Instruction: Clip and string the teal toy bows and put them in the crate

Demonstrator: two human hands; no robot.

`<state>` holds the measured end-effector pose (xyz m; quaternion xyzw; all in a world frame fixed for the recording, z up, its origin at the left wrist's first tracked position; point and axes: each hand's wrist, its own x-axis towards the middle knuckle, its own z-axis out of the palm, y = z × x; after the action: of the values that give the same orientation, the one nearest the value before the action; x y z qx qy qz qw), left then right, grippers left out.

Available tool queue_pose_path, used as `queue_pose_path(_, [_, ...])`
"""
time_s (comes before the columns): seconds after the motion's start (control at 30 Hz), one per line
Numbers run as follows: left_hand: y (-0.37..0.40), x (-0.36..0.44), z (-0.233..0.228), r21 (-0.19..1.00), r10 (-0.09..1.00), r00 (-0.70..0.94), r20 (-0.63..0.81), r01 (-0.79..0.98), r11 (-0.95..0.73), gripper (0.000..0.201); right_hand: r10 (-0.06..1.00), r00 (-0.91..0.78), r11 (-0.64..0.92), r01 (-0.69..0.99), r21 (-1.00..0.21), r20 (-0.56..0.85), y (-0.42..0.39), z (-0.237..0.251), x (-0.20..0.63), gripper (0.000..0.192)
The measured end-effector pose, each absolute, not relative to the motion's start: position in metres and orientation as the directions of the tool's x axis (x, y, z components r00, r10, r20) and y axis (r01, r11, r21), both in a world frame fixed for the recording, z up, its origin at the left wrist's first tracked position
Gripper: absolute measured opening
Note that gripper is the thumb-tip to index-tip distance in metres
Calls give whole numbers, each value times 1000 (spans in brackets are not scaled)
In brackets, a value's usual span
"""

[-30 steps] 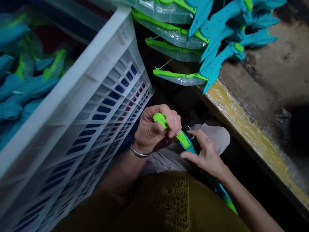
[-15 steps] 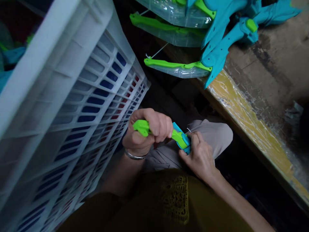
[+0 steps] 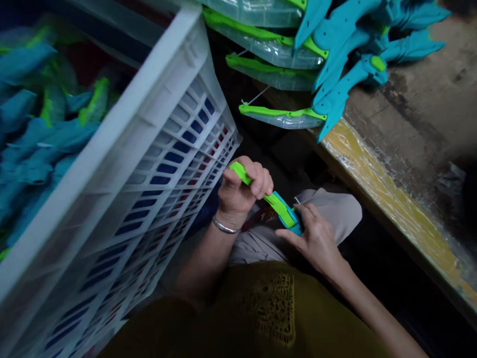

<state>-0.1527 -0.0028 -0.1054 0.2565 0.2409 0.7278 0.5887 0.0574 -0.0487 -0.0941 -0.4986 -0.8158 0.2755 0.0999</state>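
Since half a second ago, left hand (image 3: 242, 191) sits higher and the green limb (image 3: 261, 191) it grips tilts steeper, free end up toward the crate; right hand (image 3: 316, 238) has slid a bit lower along the piece. Left fingers (image 3: 259, 181) clenched around the green limb near its upper end, silver bangle (image 3: 224, 227) on that wrist. Right fingers (image 3: 303, 211) grasping the lower end where green meets the teal body (image 3: 294, 226), thumb under, fingertips on top. A short white string end (image 3: 296, 201) sticks out just beside the right fingertips. Toy piece held above the lap, over grey trousers (image 3: 331, 211), between both hands. Olive shirt (image 3: 268, 308) below the hands. Left of the left hand, close by: white slatted crate (image 3: 149, 149), with teal and green toy parts (image 3: 40, 139) inside, blurred. Above and right of the hands: wooden tabletop (image 3: 421, 124) with yellowed plastic-wrapped edge. Finished teal-and-green toy bows (image 3: 335, 74) lie on it, their green limbs with clear covers overhanging the edge, well apart from the hands. Area under the tabletop is dark, cannot tell what is there.
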Motion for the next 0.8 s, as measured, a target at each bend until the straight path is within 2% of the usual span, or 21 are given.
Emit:
queue_pose_path(0.13, [-16, -144, -82, 674, 985, -112, 130, -719, -171, 55, 899, -433, 324, 571, -754, 59, -34, -53, 66, 21])
queue_pose_path(0.2, [-23, -142, -76, 686, 985, -104, 140, -707, -172, 53, 907, -407, 320, 502, -803, 107, -30, -32, 63, 21])
queue_pose_path(0.3, [-31, -141, -69, 704, 985, -110, 129, -690, -169, 52, 886, -454, 312, 426, -849, 98, -26, -7, 54, 22])
queue_pose_path(0.4, [-40, -137, -64, 690, 982, -106, 157, -700, -186, 51, 840, -535, 326, 361, -874, 92, -27, 15, 40, 14])
queue_pose_path(0.57, [-54, -132, -61, 664, 976, -65, 209, -723, -190, 46, 781, -560, 497, 288, -819, 277, -31, 35, 16, 19])
queue_pose_path(0.8, [-60, -143, -63, 659, 958, -42, 282, -718, -225, 50, 678, -586, 691, 301, -657, 444, -35, 20, 3, 22])
